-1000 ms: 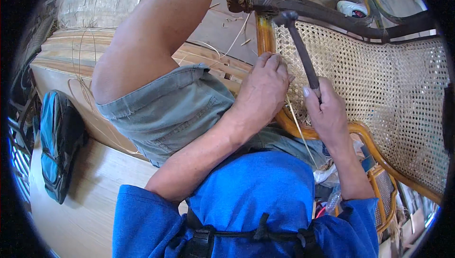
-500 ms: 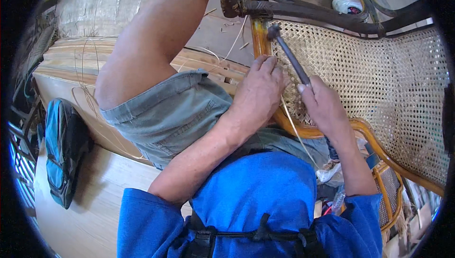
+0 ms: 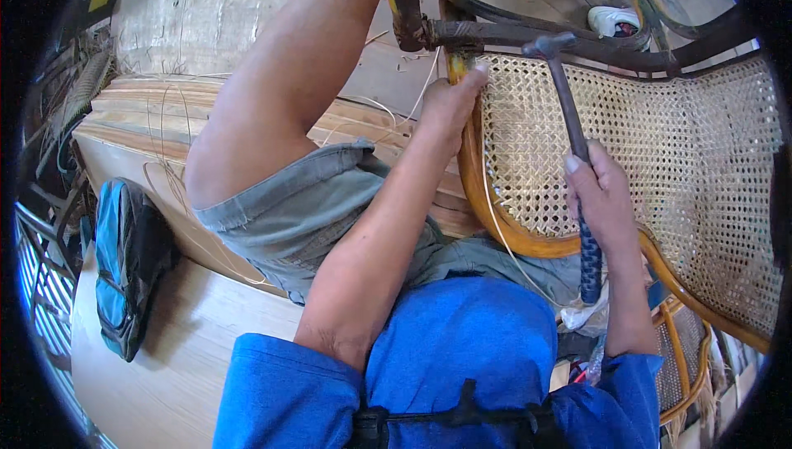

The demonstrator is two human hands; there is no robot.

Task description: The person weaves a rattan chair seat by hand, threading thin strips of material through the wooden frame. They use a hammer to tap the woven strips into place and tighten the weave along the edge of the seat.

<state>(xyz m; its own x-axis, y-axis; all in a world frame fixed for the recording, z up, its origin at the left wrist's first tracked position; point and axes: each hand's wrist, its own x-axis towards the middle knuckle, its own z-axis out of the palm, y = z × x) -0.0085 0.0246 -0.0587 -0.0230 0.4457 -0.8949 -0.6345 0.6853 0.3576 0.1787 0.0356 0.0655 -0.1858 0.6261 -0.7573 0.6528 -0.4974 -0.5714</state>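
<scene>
A chair frame of varnished yellow-brown rattan (image 3: 474,175) lies across my lap, its panel filled with woven cane webbing (image 3: 536,131). My left hand (image 3: 452,106) is closed round the frame's left rail, near the corner, with the thumb on top. In my right hand (image 3: 606,197) is a hammer (image 3: 566,94), gripped partway along its shaft. The hammer's head is raised over the webbing's far edge, apart from the frame. A pale thin cane strip (image 3: 500,222) runs from near my left hand along the rail down to my lap. The left fingers' undersides are hidden.
Dark bound rattan bars (image 3: 528,36) cross beyond the panel. Stacked wooden boards (image 3: 140,115) with loose cane strands lie left of my bare knee. A blue and black bag (image 3: 115,271) rests on a pale board. Another woven cane piece (image 3: 681,350) stands at lower right.
My left hand has moved up the rail toward the corner and now wraps it. My right hand has shifted right, carrying the hammer's head away from the rail.
</scene>
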